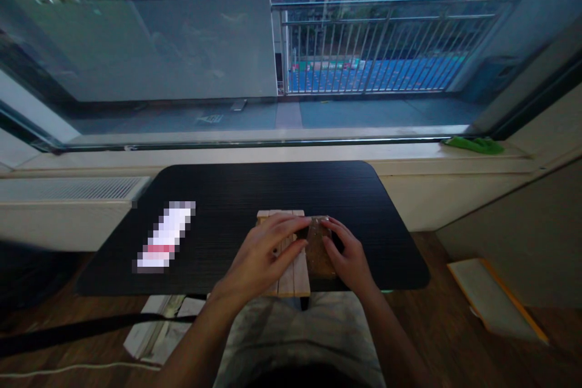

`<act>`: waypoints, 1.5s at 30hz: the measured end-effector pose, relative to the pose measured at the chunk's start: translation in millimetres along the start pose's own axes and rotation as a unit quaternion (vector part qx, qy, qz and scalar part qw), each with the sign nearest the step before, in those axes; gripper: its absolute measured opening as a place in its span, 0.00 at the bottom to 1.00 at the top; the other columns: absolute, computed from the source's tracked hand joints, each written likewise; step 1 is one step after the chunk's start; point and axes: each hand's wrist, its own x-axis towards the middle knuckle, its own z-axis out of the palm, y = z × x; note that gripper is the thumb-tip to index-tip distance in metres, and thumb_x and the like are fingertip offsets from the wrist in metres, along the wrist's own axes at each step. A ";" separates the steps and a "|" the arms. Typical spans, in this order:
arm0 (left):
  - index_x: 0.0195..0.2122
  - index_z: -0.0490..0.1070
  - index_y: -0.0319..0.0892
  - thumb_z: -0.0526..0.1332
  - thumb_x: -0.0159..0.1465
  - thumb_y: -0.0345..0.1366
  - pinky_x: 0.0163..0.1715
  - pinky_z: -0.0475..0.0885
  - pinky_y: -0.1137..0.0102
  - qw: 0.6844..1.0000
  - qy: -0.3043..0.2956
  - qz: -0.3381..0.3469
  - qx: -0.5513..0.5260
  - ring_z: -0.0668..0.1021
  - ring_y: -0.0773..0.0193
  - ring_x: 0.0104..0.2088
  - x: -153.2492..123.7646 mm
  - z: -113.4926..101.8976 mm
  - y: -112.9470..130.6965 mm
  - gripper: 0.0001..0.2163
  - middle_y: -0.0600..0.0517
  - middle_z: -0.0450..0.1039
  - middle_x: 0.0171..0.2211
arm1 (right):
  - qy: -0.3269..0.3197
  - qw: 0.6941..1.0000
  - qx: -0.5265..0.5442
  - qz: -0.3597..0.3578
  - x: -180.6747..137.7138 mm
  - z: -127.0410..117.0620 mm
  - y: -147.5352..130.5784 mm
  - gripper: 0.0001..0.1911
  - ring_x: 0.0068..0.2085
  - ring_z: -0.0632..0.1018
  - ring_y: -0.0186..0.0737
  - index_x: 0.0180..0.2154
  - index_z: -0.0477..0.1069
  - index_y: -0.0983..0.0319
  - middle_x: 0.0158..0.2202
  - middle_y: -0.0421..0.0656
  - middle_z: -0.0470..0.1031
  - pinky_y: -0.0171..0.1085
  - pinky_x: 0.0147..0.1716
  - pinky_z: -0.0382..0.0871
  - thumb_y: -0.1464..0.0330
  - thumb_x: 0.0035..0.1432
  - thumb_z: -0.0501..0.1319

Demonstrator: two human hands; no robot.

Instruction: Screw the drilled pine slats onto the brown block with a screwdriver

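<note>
By near edge of desk (222, 194): brown block (318, 259), long axis near-to-far, just right of slatted wood (287, 282). Left hand (267, 245) over wood, fingers apart; right hand (351, 254) on block, can't tell if clamped.

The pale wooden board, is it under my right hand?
No, the left hand is over the wooden board, while the right hand is at the brown block.

From my distance I can read no text or number: the bright rectangle (164, 236) on the tabletop (227, 188) is pixelated, the coloured strip (331, 65) behind the railing (395, 1) too small.
</note>
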 end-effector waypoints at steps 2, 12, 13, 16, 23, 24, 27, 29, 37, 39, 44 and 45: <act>0.55 0.74 0.48 0.65 0.67 0.33 0.49 0.80 0.63 1.000 0.014 0.005 -0.004 0.82 0.60 0.48 0.6 0.3 0.2 0.15 0.48 0.80 0.47 | -0.004 1.000 0.000 0.000 0.0 0.0 -0.6 0.18 0.60 0.76 0.52 0.52 0.77 0.55 0.59 0.49 0.76 0.57 0.63 0.66 0.65 0.62 0.60; 0.51 0.74 0.45 0.66 0.66 0.32 0.44 0.79 0.70 0.999 0.035 0.003 0.011 0.82 0.64 0.41 3.2 1.1 1.6 0.12 0.49 0.81 0.44 | -0.005 1.000 -0.001 0.007 -1.0 -0.8 -0.9 0.17 0.60 0.75 0.51 0.52 0.77 0.55 0.59 0.49 0.75 0.56 0.63 0.66 0.65 0.62 0.60; 0.50 0.74 0.44 0.66 0.66 0.33 0.42 0.79 0.70 0.999 0.034 -0.004 0.014 0.82 0.65 0.39 3.0 1.2 1.8 0.12 0.50 0.81 0.43 | -0.005 1.000 -0.001 0.008 -1.1 -0.6 -0.8 0.17 0.60 0.75 0.51 0.52 0.77 0.55 0.59 0.49 0.75 0.56 0.63 0.66 0.64 0.62 0.60; 0.48 0.73 0.43 0.66 0.66 0.34 0.39 0.79 0.71 0.999 0.035 -0.023 0.024 0.82 0.67 0.35 2.5 1.3 2.7 0.10 0.51 0.81 0.39 | -0.007 1.000 -0.001 0.010 -1.3 0.3 -0.6 0.18 0.60 0.75 0.52 0.52 0.77 0.56 0.59 0.50 0.75 0.57 0.63 0.66 0.64 0.62 0.60; 0.47 0.74 0.43 0.66 0.66 0.32 0.40 0.78 0.71 0.999 0.031 -0.023 0.013 0.81 0.67 0.35 1.7 0.8 2.7 0.08 0.51 0.81 0.38 | -0.007 1.000 0.006 0.009 -1.3 -0.3 0.0 0.18 0.61 0.75 0.51 0.52 0.77 0.56 0.59 0.50 0.75 0.57 0.64 0.65 0.64 0.62 0.60; 0.47 0.74 0.43 0.66 0.66 0.32 0.40 0.78 0.71 0.999 0.031 -0.022 0.012 0.81 0.67 0.35 1.9 0.6 2.8 0.09 0.51 0.81 0.39 | -0.008 1.000 0.005 0.009 -1.3 -0.5 0.0 0.18 0.61 0.75 0.51 0.52 0.77 0.56 0.59 0.50 0.75 0.57 0.64 0.65 0.64 0.62 0.60; 0.48 0.74 0.43 0.65 0.66 0.32 0.40 0.78 0.72 0.999 0.029 -0.019 0.009 0.81 0.67 0.36 2.6 -0.2 3.5 0.09 0.51 0.81 0.39 | -0.005 1.000 0.004 0.009 -1.3 -0.5 0.1 0.18 0.60 0.75 0.52 0.52 0.77 0.55 0.59 0.50 0.75 0.57 0.63 0.66 0.64 0.62 0.60; 0.48 0.73 0.43 0.65 0.67 0.31 0.39 0.78 0.72 0.999 0.026 -0.016 0.009 0.81 0.67 0.36 3.2 -0.4 4.1 0.09 0.51 0.81 0.39 | -0.005 1.000 0.003 0.010 -1.0 -0.3 0.1 0.18 0.60 0.75 0.52 0.52 0.77 0.55 0.59 0.50 0.75 0.57 0.63 0.66 0.64 0.61 0.60; 0.48 0.73 0.43 0.64 0.67 0.31 0.41 0.79 0.71 0.999 0.031 -0.012 0.011 0.82 0.66 0.37 2.1 0.9 2.0 0.09 0.50 0.81 0.40 | -0.007 1.000 0.005 0.010 -0.5 -0.8 -0.3 0.18 0.61 0.75 0.53 0.52 0.77 0.56 0.59 0.50 0.75 0.57 0.63 0.66 0.64 0.62 0.60; 0.48 0.73 0.43 0.64 0.67 0.31 0.42 0.78 0.71 0.999 0.029 -0.013 0.012 0.82 0.66 0.37 1.6 0.5 1.9 0.09 0.50 0.81 0.40 | -0.008 1.000 0.005 0.010 -0.5 -0.7 -0.3 0.18 0.61 0.75 0.53 0.52 0.77 0.56 0.59 0.50 0.75 0.57 0.63 0.66 0.64 0.62 0.60; 0.49 0.73 0.43 0.64 0.67 0.31 0.43 0.78 0.71 1.000 0.023 -0.015 0.012 0.82 0.67 0.39 1.5 -1.0 4.3 0.09 0.51 0.81 0.40 | -0.003 1.000 0.004 0.006 -0.7 -0.4 -0.1 0.18 0.60 0.75 0.53 0.52 0.77 0.56 0.59 0.50 0.75 0.58 0.62 0.67 0.64 0.62 0.60; 0.49 0.73 0.43 0.63 0.67 0.31 0.43 0.78 0.71 1.000 0.021 -0.017 0.011 0.82 0.66 0.39 1.6 -1.3 5.0 0.09 0.50 0.81 0.41 | -0.002 1.000 0.003 0.005 -0.9 -0.4 -0.1 0.18 0.60 0.75 0.53 0.52 0.78 0.56 0.59 0.50 0.75 0.58 0.62 0.67 0.64 0.62 0.60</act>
